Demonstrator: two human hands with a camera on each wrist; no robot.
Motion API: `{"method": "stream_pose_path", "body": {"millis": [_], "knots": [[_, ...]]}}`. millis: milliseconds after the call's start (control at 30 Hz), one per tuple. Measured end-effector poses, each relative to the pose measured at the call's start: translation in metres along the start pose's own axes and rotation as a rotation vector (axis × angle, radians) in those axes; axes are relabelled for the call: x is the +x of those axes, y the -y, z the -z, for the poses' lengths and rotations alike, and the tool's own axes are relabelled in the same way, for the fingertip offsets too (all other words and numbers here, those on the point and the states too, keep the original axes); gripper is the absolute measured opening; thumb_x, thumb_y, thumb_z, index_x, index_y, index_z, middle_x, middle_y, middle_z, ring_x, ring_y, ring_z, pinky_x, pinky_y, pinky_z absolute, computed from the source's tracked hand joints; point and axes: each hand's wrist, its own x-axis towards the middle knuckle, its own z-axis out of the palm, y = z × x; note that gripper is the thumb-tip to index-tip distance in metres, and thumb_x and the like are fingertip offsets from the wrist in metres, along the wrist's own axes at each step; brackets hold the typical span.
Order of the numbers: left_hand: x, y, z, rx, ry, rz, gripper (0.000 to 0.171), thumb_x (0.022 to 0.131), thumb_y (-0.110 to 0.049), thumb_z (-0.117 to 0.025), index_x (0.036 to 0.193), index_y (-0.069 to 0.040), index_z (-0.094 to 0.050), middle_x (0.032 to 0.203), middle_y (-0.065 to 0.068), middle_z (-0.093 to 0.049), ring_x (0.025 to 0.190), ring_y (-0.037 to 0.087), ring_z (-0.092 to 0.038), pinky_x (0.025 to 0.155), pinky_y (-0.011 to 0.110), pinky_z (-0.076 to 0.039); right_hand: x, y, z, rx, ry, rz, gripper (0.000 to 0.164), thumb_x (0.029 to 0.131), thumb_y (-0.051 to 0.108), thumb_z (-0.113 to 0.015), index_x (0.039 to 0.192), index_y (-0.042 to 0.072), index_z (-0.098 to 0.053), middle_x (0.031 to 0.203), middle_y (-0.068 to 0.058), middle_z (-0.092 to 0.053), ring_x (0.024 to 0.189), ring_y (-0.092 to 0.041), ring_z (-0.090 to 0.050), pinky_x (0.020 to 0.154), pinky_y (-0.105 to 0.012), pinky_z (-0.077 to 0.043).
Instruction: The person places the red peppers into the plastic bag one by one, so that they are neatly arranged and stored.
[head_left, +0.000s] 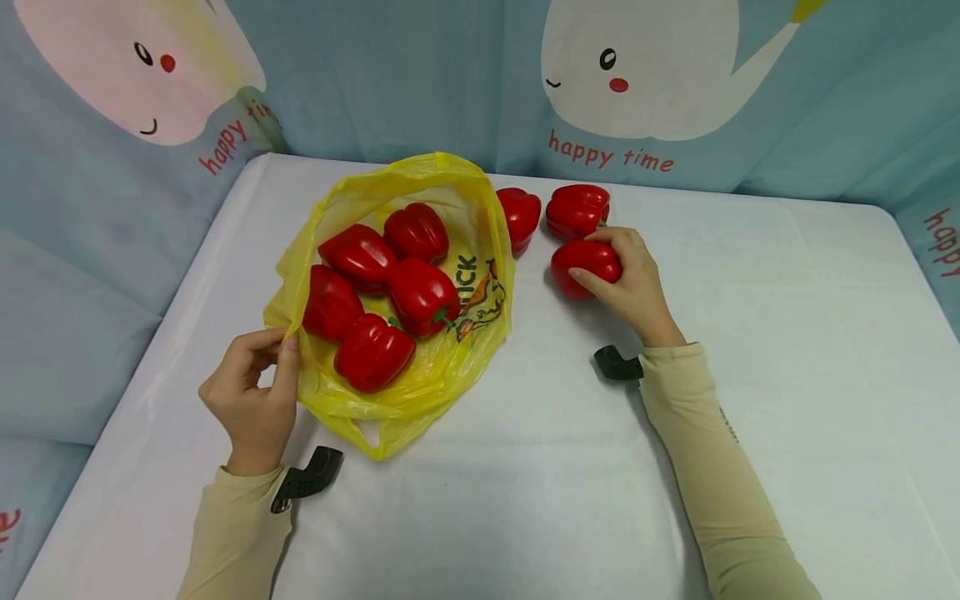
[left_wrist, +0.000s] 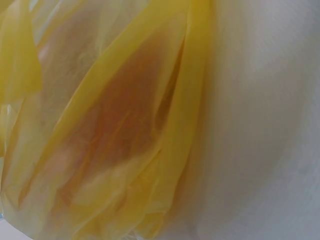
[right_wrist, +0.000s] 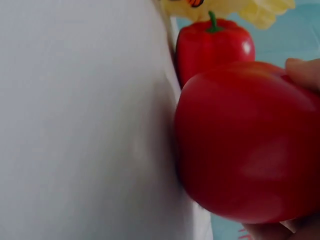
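In the head view my left hand [head_left: 258, 392] pinches the left rim of a yellow plastic bag [head_left: 405, 408] between thumb and fingers. The bag lies with its mouth wide, and several red bell peppers [head_left: 372, 352] sit inside it. My right hand [head_left: 633, 283] grips another red bell pepper [head_left: 585, 268] to the right of the bag, thumb on the near side and fingers over the far side. The right wrist view shows this held pepper [right_wrist: 250, 145] close up, low beside the white tabletop. Yellow film [left_wrist: 125, 120] fills much of the left wrist view.
Two more red bell peppers, one against the bag's right side [head_left: 519, 218] and one behind the held pepper [head_left: 577, 210], lie near the back edge of the white table [head_left: 787, 375]. A blue printed curtain [head_left: 450, 83] hangs behind and along the left.
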Motion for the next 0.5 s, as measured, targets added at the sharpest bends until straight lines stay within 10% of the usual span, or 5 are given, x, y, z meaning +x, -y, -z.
{"method": "stream_pose_path", "body": {"millis": [500], "knots": [[0.001,-0.002,0.001,0.0,-0.005,-0.01,0.027,0.084,-0.01,-0.07,0.08,0.016,-0.064,0.068,0.024,-0.062,0.068,-0.006,-0.056,0.071,0.01,-0.048,-0.006,0.027,-0.001,0.258,-0.127,0.07,0.048,0.081,0.011,-0.074,0.125,0.006,-0.056,0.132,-0.005,-0.052,0.12,-0.02,-0.045,0.093,-0.041,-0.049]]}}
